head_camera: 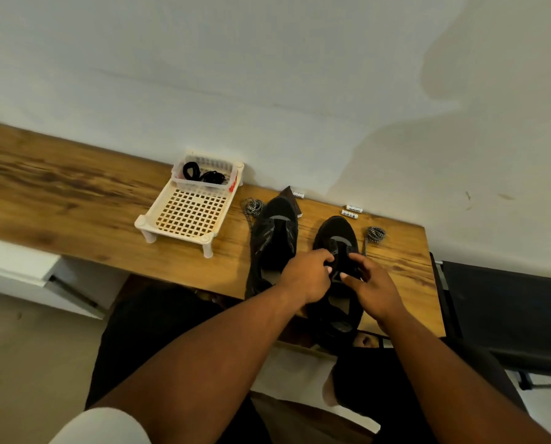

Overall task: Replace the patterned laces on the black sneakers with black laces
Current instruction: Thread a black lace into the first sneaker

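Fingers of both your hands are busy over the eyelet rows of the right-hand black mesh sneaker (336,238): your left hand (309,277) curls in from one side and your right hand (368,283) from the other, each seeming to pinch something small at the tongue, most likely a black lace, though black on black hides it and you cannot be sure from here. Working from both sides makes sense, since it keeps the shoe from sliding while you feed an end through. The other black mesh sneaker (274,232) stands just beside it, toe to the wall, its heel hanging past the front edge of the wooden desk (75,200); the shoe you are working on overhangs that edge too, so a hard pull toward you could tip it off. Both black-and-white patterned laces are already out, one coiled (253,206) left of the pair, one coiled (375,233) to the right, near the desk's right end. Spare black laces (200,174) sit in the back compartment of the white plastic lattice tray (187,213), well to the left. Three small white cylinders (351,211) lie by the wall behind the shoes. Open desk lies left of the tray; on the right you have little room.
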Demonstrator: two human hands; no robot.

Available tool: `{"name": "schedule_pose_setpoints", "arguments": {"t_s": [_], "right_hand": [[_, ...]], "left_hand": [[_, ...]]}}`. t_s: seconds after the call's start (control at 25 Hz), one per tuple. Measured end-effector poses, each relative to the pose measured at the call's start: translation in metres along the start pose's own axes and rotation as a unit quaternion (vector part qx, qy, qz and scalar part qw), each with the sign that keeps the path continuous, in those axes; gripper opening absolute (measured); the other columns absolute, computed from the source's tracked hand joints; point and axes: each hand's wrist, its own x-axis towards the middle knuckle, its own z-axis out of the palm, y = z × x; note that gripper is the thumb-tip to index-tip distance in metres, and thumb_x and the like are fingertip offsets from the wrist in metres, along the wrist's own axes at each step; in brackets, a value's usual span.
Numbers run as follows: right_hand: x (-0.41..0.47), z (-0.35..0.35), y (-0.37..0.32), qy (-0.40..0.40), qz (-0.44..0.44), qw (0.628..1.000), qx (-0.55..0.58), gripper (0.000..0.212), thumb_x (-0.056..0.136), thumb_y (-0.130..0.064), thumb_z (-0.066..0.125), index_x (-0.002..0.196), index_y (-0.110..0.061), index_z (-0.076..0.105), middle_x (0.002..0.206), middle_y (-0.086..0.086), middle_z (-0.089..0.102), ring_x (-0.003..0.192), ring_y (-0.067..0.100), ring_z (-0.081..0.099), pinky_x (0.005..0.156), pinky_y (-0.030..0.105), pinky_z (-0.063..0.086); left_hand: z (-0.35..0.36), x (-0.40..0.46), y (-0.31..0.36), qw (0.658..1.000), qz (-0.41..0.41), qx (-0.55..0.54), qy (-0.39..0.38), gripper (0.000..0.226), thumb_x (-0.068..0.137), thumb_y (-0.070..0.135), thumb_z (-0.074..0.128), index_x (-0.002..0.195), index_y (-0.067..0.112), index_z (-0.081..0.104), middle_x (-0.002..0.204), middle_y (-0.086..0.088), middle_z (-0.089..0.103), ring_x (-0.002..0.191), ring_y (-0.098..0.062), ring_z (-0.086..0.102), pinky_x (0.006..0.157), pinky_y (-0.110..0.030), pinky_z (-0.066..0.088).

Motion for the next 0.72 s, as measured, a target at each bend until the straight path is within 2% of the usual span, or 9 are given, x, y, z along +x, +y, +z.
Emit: {"name": "schedule_pose_setpoints", "arguments": {"t_s": [0.12,0.24,0.44,0.52,0.64,0.72], "right_hand": [[-0.001,0.004,-0.009,0.070,-0.034,0.995,-0.056,0.047,0.093,-0.025,0.074,0.138,-0.021,0.062,0.134,-0.002,0.065,0.124,0.018,0.060,0.101,0.037,0.050],[0.011,0.007,-0.044,0.125,-0.089,0.983,-0.103,0.032,0.093,-0.026,0.074,0.125,-0.019,0.071,0.120,-0.002,0.071,0.108,0.014,0.064,0.089,0.028,0.048],[0.081,0.052,-0.142,0.052,-0.157,0.983,-0.077,0.015,0.093,-0.027,0.075,0.106,-0.021,0.077,0.096,-0.008,0.073,0.090,0.012,0.069,0.080,0.023,0.049],[0.116,0.084,-0.176,0.009,-0.207,0.973,-0.103,0.015,0.091,-0.028,0.076,0.104,-0.021,0.078,0.093,-0.008,0.073,0.086,0.010,0.068,0.080,0.024,0.052],[0.163,0.134,-0.218,-0.058,-0.254,0.951,-0.166,0.019,0.091,-0.029,0.078,0.107,-0.019,0.078,0.097,-0.008,0.074,0.085,0.010,0.066,0.078,0.025,0.049],[0.191,0.166,-0.236,-0.084,-0.278,0.930,-0.227,0.024,0.091,-0.030,0.077,0.112,-0.018,0.077,0.106,-0.004,0.075,0.090,0.013,0.066,0.079,0.025,0.048]], "left_hand": [[-0.026,0.002,0.009,0.998,0.011,-0.063,0.011,0.043,0.098,0.038,0.067,0.138,0.024,0.060,0.128,0.000,0.068,0.117,-0.017,0.064,0.100,-0.037,0.054],[-0.071,0.005,0.002,0.989,-0.001,-0.146,0.032,0.039,0.094,0.045,0.069,0.128,0.026,0.066,0.116,0.007,0.073,0.106,-0.007,0.066,0.094,-0.031,0.053],[-0.161,0.019,-0.054,0.960,-0.089,-0.234,0.122,0.033,0.093,0.045,0.072,0.117,0.023,0.070,0.115,0.007,0.070,0.104,-0.011,0.066,0.089,-0.031,0.054],[-0.194,0.024,-0.079,0.931,-0.116,-0.295,0.182,0.019,0.095,0.037,0.072,0.107,0.022,0.071,0.114,0.004,0.071,0.101,-0.014,0.068,0.085,-0.031,0.057],[-0.220,0.027,-0.110,0.853,-0.177,-0.420,0.253,0.008,0.097,0.033,0.071,0.095,0.027,0.068,0.106,0.001,0.075,0.086,-0.015,0.073,0.070,-0.025,0.058],[-0.221,0.032,-0.124,0.811,-0.219,-0.466,0.279,0.009,0.097,0.037,0.070,0.097,0.029,0.068,0.105,0.003,0.076,0.089,-0.018,0.074,0.077,-0.030,0.060]]}}
